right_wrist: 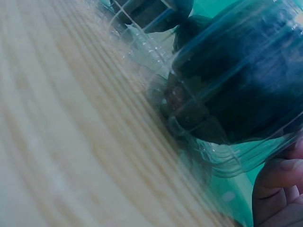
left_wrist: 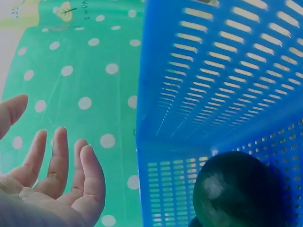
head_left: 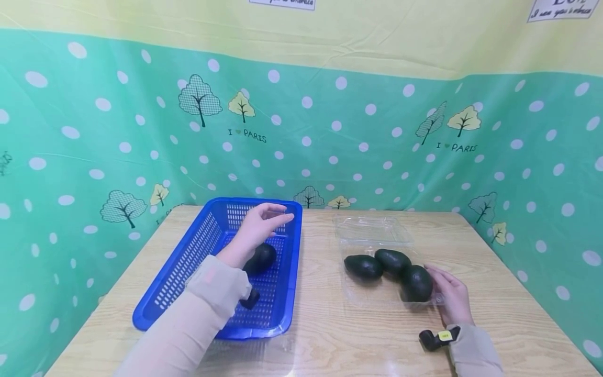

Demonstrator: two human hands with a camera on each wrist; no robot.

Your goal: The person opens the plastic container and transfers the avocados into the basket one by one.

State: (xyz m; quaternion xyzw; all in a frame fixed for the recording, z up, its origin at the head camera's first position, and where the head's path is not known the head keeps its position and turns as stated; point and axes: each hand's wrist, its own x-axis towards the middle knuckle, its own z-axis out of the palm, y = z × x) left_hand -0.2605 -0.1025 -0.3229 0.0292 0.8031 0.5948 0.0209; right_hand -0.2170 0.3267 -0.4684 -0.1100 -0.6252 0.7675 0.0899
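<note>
My left hand (head_left: 256,230) hangs above the blue basket (head_left: 294,262), fingers loosely bent and nothing in them; the left wrist view shows the same empty hand (left_wrist: 57,175). Beneath it an avocado (head_left: 264,257) lies in the basket, partly covered by the wrist. A clear plastic clamshell box (head_left: 355,296) stands to the right with its lid (head_left: 372,229) folded back. In it lie three dark avocados, one on the left (head_left: 364,268), one behind (head_left: 393,261) and one on the right (head_left: 416,284). My right hand (head_left: 452,293) grips the box's right rim, beside the nearest avocado; its thumb is mostly hidden.
Both containers stand on a wood-grain table (head_left: 320,324). A green dotted curtain (head_left: 325,141) hangs behind the table and along both sides. Each wrist wears a small black camera, the right one (head_left: 431,339) just in front of the box.
</note>
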